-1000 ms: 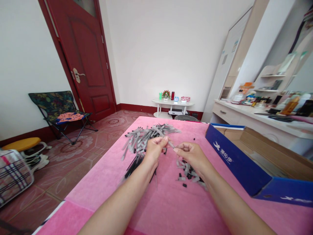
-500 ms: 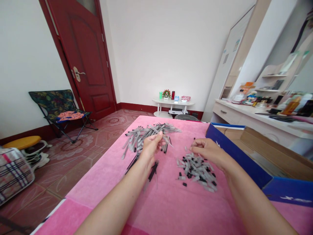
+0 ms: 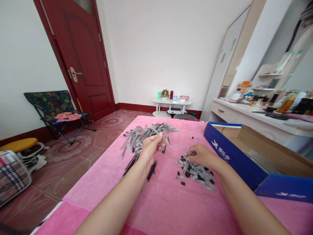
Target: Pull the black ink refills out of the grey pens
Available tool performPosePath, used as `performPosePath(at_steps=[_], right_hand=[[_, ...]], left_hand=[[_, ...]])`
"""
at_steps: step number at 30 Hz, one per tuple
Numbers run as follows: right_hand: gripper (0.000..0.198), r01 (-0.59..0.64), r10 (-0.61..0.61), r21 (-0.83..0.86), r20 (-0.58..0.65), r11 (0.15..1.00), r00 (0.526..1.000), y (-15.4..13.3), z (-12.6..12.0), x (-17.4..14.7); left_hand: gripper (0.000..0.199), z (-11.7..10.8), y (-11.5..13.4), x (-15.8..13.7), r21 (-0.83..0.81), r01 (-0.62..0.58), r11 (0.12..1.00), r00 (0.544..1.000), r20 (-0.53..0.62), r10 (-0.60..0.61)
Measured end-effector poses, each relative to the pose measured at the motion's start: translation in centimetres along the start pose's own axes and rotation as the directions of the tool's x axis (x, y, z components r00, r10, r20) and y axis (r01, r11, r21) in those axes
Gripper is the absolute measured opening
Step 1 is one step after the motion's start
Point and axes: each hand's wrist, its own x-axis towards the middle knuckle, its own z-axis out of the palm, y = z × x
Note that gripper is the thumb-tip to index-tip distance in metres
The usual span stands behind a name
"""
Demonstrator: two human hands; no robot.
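Step in hand, as judged: picking from the caps. The left hand grasps a slim grey tube above the worktop, tip angled right. The right hand is at the caps' far edge — grip hidden, hold cannot be told. Next move calls for a fingertip pinch. The box limits rightward travel — open room lies between caps and black rods.

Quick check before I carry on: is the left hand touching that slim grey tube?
Touching. The head view shows the left hand pinching the slim grey tube between thumb and fingers, its narrow end sticking out past them.
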Motion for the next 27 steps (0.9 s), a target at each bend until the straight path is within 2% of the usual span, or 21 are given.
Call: performPosePath(at_steps=[4,9,12,15,17,21,23,27], right_hand=[[0.005,-0.008,0.006,-0.046,-0.050,0.999,0.999,-0.4,1.3,0.4],[0.008,-0.029,0.015,-0.087,-0.158,0.996,0.987,-1.6,1.0,0.3],[0.022,0.058,-0.043,0.075,-0.194,0.996,0.980,-3.4,1.0,0.1],[0.023,0.128,-0.063,0.380,-0.180,0.916,0.982,-5.3,1.7,-0.1],[0.029,0.126,-0.044,0.491,-0.174,0.862,0.984,-6.1,2.3,-0.2],[0.034,0.096,-0.046,0.466,-0.119,0.879,0.992,-6.1,2.0,-0.6],[0.025,0.076,-0.049,0.430,-0.074,0.900,0.996,-5.7,1.3,-0.8],[0.011,0.039,-0.031,0.402,-0.027,0.915,0.999,-5.2,-0.3,-1.1]], left_hand=[[0.040,0.2,-0.1,-0.2,0.029,0.004,1.000,1.000,0.004,-0.005],[0.040,0.4,-0.2,-0.4,0.063,-0.013,0.998,1.000,0.008,0.012],[0.040,0.7,-0.4,-0.6,0.094,-0.044,0.995,0.999,0.034,0.041],[0.038,1.0,-0.7,-0.8,0.142,-0.068,0.987,0.996,0.069,0.059],[0.038,1.1,-0.8,-0.8,0.168,-0.085,0.982,0.994,0.085,0.072],[0.038,0.6,-0.2,-0.4,0.113,-0.117,0.987,0.993,-0.013,0.119],[0.038,0.0,0.3,0.0,0.050,-0.114,0.992,0.990,-0.077,0.118],[0.037,-1.1,1.2,0.7,-0.037,-0.103,0.994,0.987,-0.127,0.098]])
